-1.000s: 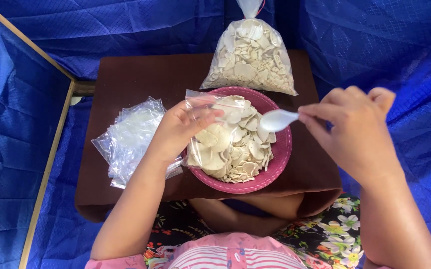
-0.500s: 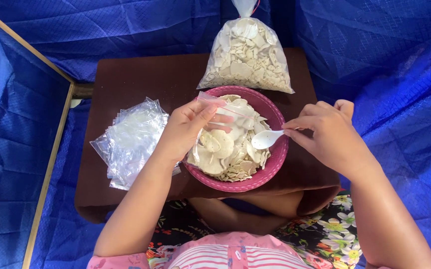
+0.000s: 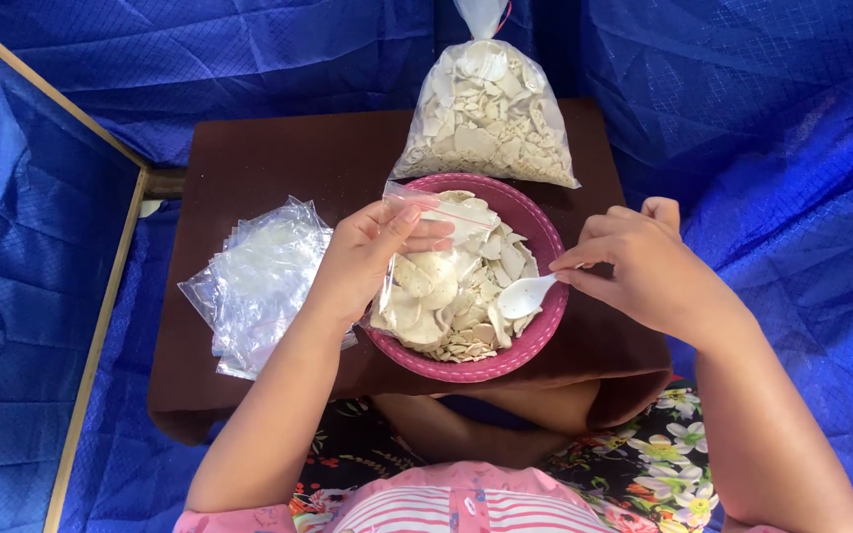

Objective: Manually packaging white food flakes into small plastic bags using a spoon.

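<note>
At the near edge of the table: a person sits close against it, a pink striped top and a dark flowered cloth showing below, both forearms reaching forward over the brown top.
Table (image 3: pixel 288 168): small, dark brown, its near edge across the lap, blue tarp all round it.
Bowl (image 3: pixel 466 367): pink and round, at the near edge a little right of the middle, heaped with pale, flat, off-white chips.
Left hand (image 3: pixel 362 262): over the bowl's left rim, fingers pinched shut on the mouth of a small clear bag.
Small clear bag (image 3: pixel 424 281): held tilted over the left half of the bowl, partly filled with the same pale chips, its open top up by the fingertips.
Right hand (image 3: pixel 643 266): just past the bowl's right rim, thumb and forefinger closed on a spoon handle, other fingers curled.
White spoon (image 3: pixel 525 294): plastic, its scoop lying on the chips inside the bowl's right side, pointing toward the small bag.
Stack of empty bags (image 3: pixel 259 286): clear, crinkled, lying flat at the table's left edge, just beside the left wrist.
Big bag of chips (image 3: pixel 485 118): clear, knotted at the top, standing at the far edge behind the bowl, its base just touching the bowl's far rim.
Wooden rail (image 3: pixel 101 316): pale, running along the tarp left of the table.
</note>
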